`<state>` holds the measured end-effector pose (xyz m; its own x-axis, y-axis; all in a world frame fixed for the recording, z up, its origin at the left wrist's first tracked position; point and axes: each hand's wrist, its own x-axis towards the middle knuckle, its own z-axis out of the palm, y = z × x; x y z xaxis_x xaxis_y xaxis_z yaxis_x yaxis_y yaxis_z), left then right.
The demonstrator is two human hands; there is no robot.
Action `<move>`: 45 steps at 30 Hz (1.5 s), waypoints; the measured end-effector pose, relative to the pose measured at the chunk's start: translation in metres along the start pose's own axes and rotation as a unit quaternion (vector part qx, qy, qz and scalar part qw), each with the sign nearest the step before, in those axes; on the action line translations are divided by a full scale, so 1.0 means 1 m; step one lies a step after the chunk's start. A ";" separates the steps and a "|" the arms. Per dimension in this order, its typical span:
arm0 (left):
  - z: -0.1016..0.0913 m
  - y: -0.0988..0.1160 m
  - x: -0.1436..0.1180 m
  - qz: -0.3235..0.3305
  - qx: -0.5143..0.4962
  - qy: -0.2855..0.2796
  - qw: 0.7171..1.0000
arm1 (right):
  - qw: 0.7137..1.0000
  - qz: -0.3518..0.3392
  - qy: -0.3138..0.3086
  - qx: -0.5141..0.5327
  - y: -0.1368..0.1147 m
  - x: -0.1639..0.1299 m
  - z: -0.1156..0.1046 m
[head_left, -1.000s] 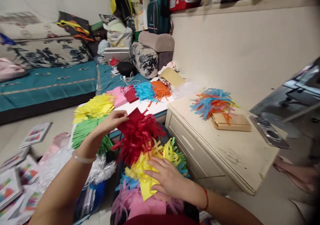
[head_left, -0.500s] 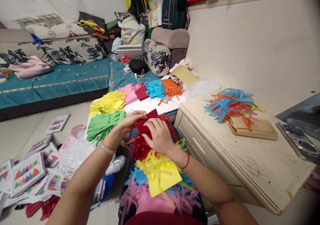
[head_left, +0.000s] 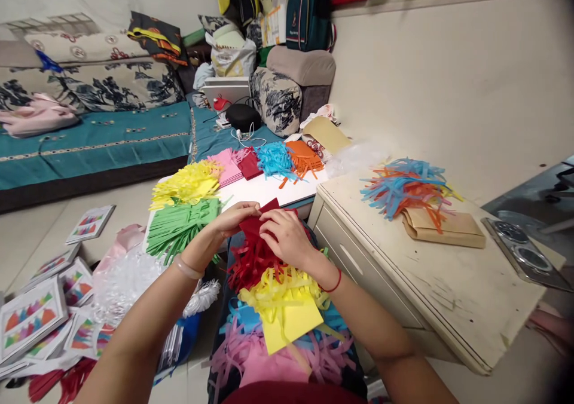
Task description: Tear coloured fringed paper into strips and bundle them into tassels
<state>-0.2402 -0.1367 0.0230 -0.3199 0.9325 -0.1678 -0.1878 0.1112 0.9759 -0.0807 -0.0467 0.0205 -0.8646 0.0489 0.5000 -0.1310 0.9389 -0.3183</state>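
Both of my hands hold a red fringed paper sheet (head_left: 252, 254) over my lap. My left hand (head_left: 235, 217) pinches its uncut top edge from the left, and my right hand (head_left: 287, 239) grips the same edge from the right. The red fringe hangs down toward me. Under it lies a yellow fringed sheet (head_left: 287, 308), then blue fringed paper (head_left: 244, 317) and pink fringed paper (head_left: 264, 362) stacked on my lap.
A low white board (head_left: 264, 190) ahead carries yellow (head_left: 186, 183), green (head_left: 177, 227), pink, dark red, blue (head_left: 274, 158) and orange (head_left: 305, 156) fringe piles. A cream cabinet (head_left: 448, 290) at right holds mixed strips on a brown envelope (head_left: 442, 227). Printed cards (head_left: 31, 317) lie on the floor at left.
My right hand left the yellow sheet and came up to the red sheet's top edge beside my left hand. The red sheet dropped lower over my lap. The view swung slightly left.
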 end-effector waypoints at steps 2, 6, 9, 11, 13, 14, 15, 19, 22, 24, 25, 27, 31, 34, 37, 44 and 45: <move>-0.001 -0.005 -0.007 0.025 0.022 -0.016 0.999 | 0.999 0.030 -0.007 0.038 0.005 0.001 -0.001; 0.001 -0.020 -0.027 0.129 0.132 -0.020 0.983 | 0.994 0.078 -0.002 0.071 0.015 0.002 -0.005; 0.010 -0.032 -0.036 0.184 0.238 0.064 0.952 | 0.991 0.103 0.015 0.079 0.015 0.001 -0.007; 0.018 -0.039 -0.037 0.213 0.310 0.137 0.916 | 0.990 0.111 0.048 0.067 0.010 -0.001 -0.006; 0.027 -0.043 -0.037 0.234 0.359 0.192 0.883 | 0.991 0.105 0.079 0.042 0.002 -0.004 -0.002; 0.031 -0.044 -0.038 0.242 0.372 0.211 0.871 | 0.991 0.101 0.085 0.028 -0.002 -0.006 0.002; 0.035 -0.044 -0.039 0.250 0.380 0.226 0.861 | 0.991 0.101 0.083 0.016 -0.004 -0.007 0.005; 0.039 -0.043 -0.047 0.304 0.447 0.253 0.802 | 0.988 0.150 0.040 -0.023 0.001 -0.010 0.011; 0.032 -0.046 -0.053 0.358 0.522 0.198 0.748 | 0.986 0.165 0.019 0.004 0.011 -0.010 0.004; 0.026 -0.051 -0.055 0.389 0.560 0.152 0.716 | 0.986 0.166 -0.009 0.033 0.013 -0.009 -0.004; 0.024 -0.053 -0.056 0.399 0.575 0.137 0.701 | 0.985 0.168 -0.029 0.041 0.012 -0.008 -0.008; 0.021 -0.056 -0.056 0.407 0.596 0.124 0.681 | 0.982 0.173 -0.063 0.039 0.010 -0.005 -0.015; 0.024 -0.053 -0.060 0.371 0.611 0.163 0.680 | 0.984 0.173 -0.032 0.023 0.010 0.008 -0.032; 0.029 -0.044 -0.068 0.331 0.609 0.169 0.701 | 0.986 0.137 0.086 0.045 0.011 0.027 -0.056; 0.036 -0.021 -0.073 0.365 0.557 0.254 0.701 | 0.981 0.067 0.167 0.072 0.003 0.046 -0.087; 0.076 0.075 -0.040 0.510 0.455 0.297 0.667 | 0.976 -0.034 0.214 0.014 -0.013 0.057 -0.136; 0.083 0.083 -0.032 0.513 0.442 0.264 0.686 | 0.972 -0.021 0.234 0.016 -0.005 0.053 -0.138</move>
<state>-0.1689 -0.1285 0.1212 -0.1979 0.4467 0.8725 0.9510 -0.1281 0.2813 -0.0587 -0.0017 0.1600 -0.5441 0.1677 0.8221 -0.1831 0.9325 -0.3114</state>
